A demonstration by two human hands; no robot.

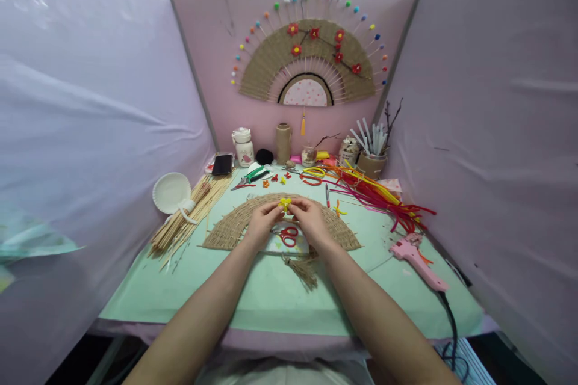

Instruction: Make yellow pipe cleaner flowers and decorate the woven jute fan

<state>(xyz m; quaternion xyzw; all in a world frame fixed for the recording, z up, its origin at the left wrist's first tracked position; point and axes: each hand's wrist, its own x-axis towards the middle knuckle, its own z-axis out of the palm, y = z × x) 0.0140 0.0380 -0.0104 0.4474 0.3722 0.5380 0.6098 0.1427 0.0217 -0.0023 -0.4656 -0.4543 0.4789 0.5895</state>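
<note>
Between my two hands is a small yellow flower (285, 204), apparently bent from pipe cleaner. My left hand (265, 219) pinches its left side, and the fingers of my right hand (307, 218) are closed on its right side. Both hands are over a woven twine fan (226, 230) that lies flat on the table. Red-handled scissors (289, 236) rest on the pale centre of the fan, below the flower. A twine tassel (303, 271) hangs off the fan's lower edge toward me.
A pink glue gun (419, 263) lies at right with its cord over the edge. Behind it spread red and yellow pipe cleaners (370, 189). Bundled sticks (187, 216) lie at left. Green-handled pliers (255, 174) and yellow-handled scissors (312, 172) lie behind the fan.
</note>
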